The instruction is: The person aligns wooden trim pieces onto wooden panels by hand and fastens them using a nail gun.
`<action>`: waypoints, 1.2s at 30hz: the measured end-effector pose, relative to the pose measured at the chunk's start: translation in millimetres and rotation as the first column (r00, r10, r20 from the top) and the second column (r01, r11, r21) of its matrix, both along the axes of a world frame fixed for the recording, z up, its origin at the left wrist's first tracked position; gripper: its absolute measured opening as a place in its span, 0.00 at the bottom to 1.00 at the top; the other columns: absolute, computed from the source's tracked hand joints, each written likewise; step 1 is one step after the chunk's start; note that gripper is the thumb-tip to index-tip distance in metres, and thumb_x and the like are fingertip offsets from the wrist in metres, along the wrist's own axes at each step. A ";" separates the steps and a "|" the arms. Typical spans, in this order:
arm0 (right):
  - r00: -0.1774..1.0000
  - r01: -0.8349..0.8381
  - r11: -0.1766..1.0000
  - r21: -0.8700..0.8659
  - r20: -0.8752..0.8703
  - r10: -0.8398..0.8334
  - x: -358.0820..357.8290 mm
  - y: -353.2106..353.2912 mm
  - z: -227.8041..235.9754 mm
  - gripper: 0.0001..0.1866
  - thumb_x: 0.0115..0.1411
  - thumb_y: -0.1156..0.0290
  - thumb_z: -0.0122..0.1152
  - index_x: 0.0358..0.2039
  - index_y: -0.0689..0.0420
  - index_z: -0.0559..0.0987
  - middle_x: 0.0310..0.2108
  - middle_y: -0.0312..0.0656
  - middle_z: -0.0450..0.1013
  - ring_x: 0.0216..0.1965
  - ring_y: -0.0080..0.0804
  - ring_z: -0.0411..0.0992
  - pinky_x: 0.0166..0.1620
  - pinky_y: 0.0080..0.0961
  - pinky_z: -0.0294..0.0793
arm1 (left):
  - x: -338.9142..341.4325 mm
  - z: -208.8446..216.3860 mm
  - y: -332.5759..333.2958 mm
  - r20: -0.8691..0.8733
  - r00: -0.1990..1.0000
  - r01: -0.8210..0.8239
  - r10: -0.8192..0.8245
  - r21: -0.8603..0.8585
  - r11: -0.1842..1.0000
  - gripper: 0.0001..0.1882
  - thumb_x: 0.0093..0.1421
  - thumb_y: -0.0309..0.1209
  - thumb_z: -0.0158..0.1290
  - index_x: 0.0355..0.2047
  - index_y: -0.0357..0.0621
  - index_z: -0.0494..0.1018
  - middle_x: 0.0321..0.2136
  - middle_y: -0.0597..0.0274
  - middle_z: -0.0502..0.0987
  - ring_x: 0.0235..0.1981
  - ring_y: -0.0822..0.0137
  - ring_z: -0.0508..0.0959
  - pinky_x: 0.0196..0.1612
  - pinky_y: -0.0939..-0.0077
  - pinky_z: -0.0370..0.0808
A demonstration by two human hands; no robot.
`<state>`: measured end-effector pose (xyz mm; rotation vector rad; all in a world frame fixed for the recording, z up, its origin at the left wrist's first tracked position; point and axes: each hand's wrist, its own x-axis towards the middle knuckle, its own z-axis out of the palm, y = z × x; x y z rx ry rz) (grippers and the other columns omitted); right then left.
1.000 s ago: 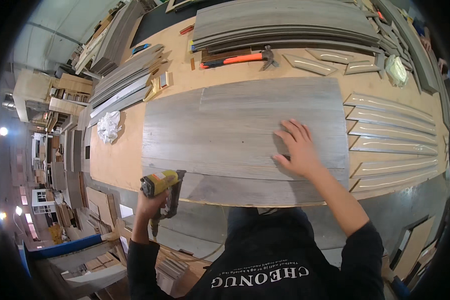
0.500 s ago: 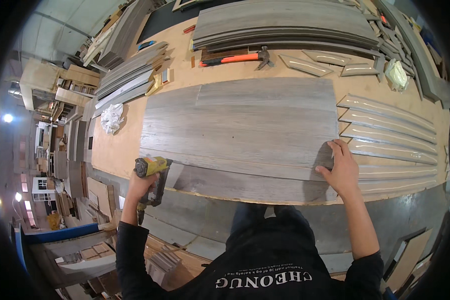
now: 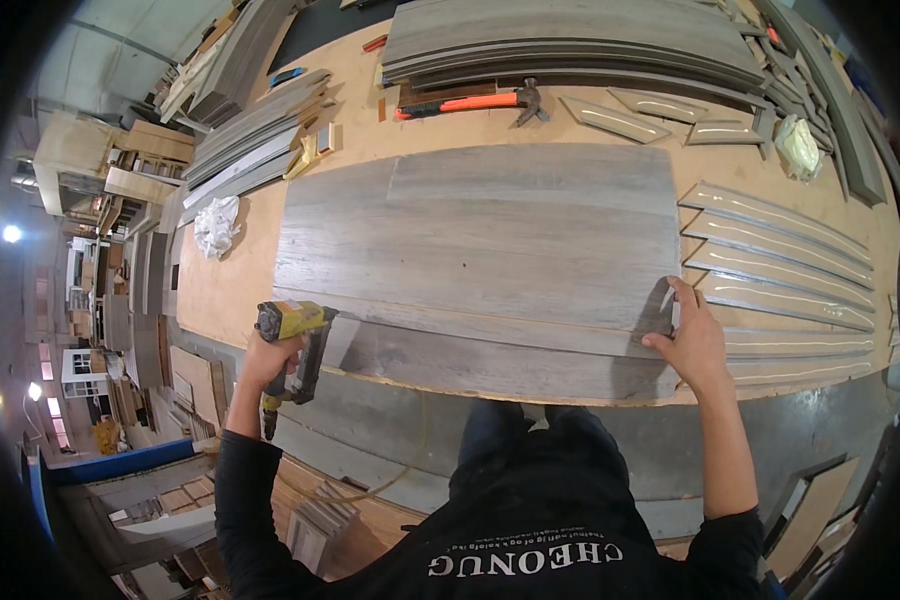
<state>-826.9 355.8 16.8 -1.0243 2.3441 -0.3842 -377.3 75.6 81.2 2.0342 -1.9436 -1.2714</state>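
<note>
My left hand [image 3: 269,357] is wrapped round the grip of a yellow and black nail gun [image 3: 305,325]. The gun's nose is by the left end of a grey wood-grain panel [image 3: 470,220], close to its near edge. At the panel's right edge, my right hand [image 3: 698,345] rests with thumb and fingers apart. Its thumb lies on the panel's face and its fingertips reach up along the edge. A narrower grey strip [image 3: 490,362] runs along the panel's near side. Just right of that hand lie several mitred strips [image 3: 770,262] with white glue lines.
A hammer [image 3: 480,103] with an orange and black handle lies beyond the panel, before a stack of grey boards [image 3: 570,45]. Crumpled white plastic [image 3: 216,226] sits to the left, near stacked strips [image 3: 255,130]. A pale green bag [image 3: 798,148] is at the far right.
My left hand has shifted slightly left and nearer me with the nail gun. My right hand stays at the panel's right edge, its fingers a little altered. The view has moved slightly.
</note>
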 end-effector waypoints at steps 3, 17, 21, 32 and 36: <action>1.000 0.015 0.999 -0.029 0.019 -0.014 -0.8 2.7 -1.2 0.43 0.39 0.68 0.73 0.55 0.56 0.61 0.49 0.52 0.66 0.45 0.49 0.70 0.43 0.38 0.72 | -2.9 2.2 0.2 0.037 0.999 0.033 -0.033 0.000 0.999 0.07 0.49 0.26 0.56 0.28 0.38 0.72 0.14 0.66 0.70 0.12 0.74 0.70 0.15 0.79 0.68; 0.997 -0.075 0.996 -0.057 -0.015 0.074 6.6 -7.3 -7.1 0.45 0.41 0.63 0.72 0.58 0.55 0.58 0.51 0.51 0.64 0.42 0.50 0.72 0.41 0.38 0.74 | -65.4 4.4 46.9 0.078 0.979 0.191 -0.188 -0.033 0.981 0.12 0.48 0.27 0.59 0.33 0.34 0.75 0.17 0.64 0.74 0.15 0.76 0.72 0.20 0.78 0.68; 0.998 -0.065 0.996 -0.061 0.015 0.066 3.7 -6.3 -10.6 0.46 0.41 0.62 0.72 0.59 0.55 0.58 0.50 0.52 0.64 0.42 0.49 0.72 0.41 0.38 0.74 | -75.2 7.0 50.1 0.077 0.972 0.224 -0.223 -0.003 0.975 0.13 0.48 0.27 0.59 0.33 0.34 0.75 0.17 0.64 0.75 0.16 0.75 0.72 0.20 0.79 0.69; 0.996 -0.084 0.996 -0.008 0.037 0.084 1.4 -7.2 -6.6 0.46 0.43 0.60 0.71 0.60 0.56 0.57 0.53 0.51 0.62 0.44 0.49 0.71 0.44 0.38 0.73 | -76.6 -3.6 57.2 0.099 0.953 0.290 -0.286 -0.031 0.957 0.15 0.47 0.29 0.60 0.34 0.33 0.75 0.18 0.61 0.75 0.16 0.74 0.74 0.22 0.77 0.71; 0.997 -0.045 0.999 0.005 0.062 0.044 0.5 -3.8 -3.3 0.45 0.44 0.61 0.70 0.60 0.57 0.56 0.54 0.51 0.61 0.45 0.49 0.70 0.45 0.38 0.72 | -89.8 3.6 59.9 0.164 0.936 0.321 -0.313 -0.029 0.947 0.18 0.45 0.32 0.62 0.33 0.32 0.74 0.19 0.59 0.76 0.17 0.71 0.75 0.24 0.76 0.72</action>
